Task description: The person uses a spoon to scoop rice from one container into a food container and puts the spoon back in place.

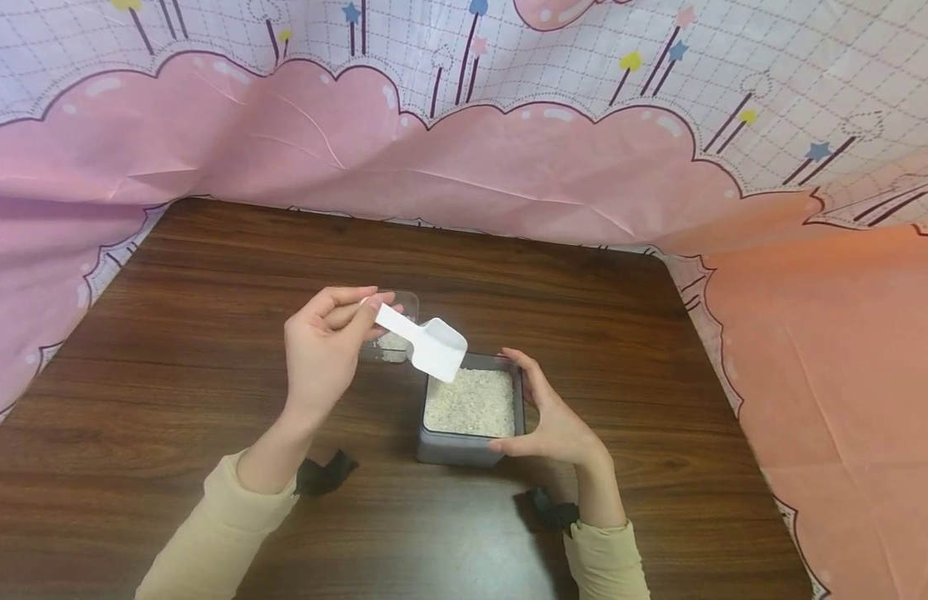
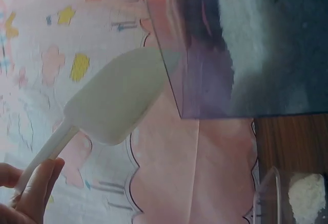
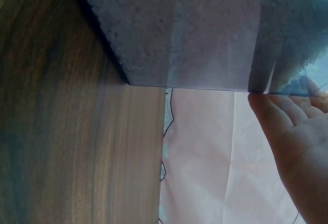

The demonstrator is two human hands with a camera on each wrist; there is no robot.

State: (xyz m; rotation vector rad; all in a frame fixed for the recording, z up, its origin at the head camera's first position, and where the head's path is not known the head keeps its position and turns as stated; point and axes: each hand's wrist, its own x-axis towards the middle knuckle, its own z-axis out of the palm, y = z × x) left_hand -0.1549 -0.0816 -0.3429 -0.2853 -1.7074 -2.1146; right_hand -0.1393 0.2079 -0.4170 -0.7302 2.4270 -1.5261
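My left hand (image 1: 323,346) pinches the thin handle of a white plastic scoop (image 1: 440,350). The scoop is tilted, its blade over the left back corner of a grey see-through box (image 1: 456,452); in the left wrist view the scoop (image 2: 120,93) overlaps the box wall (image 2: 205,93). Pale grains (image 1: 471,404) fill much of the box. On the box's right side, my right hand (image 1: 557,425) grips it, thumb at the front corner and fingers at the back. Behind the left hand and scoop, a small clear container (image 1: 407,302) is partly hidden and holds some white grains (image 2: 306,196).
Everything stands on a dark wooden table (image 1: 209,333). A pink and white patterned cloth (image 1: 471,175) hangs around its back and sides. Black straps (image 1: 325,473) show at both wrists, beside beige sleeves (image 1: 217,517).
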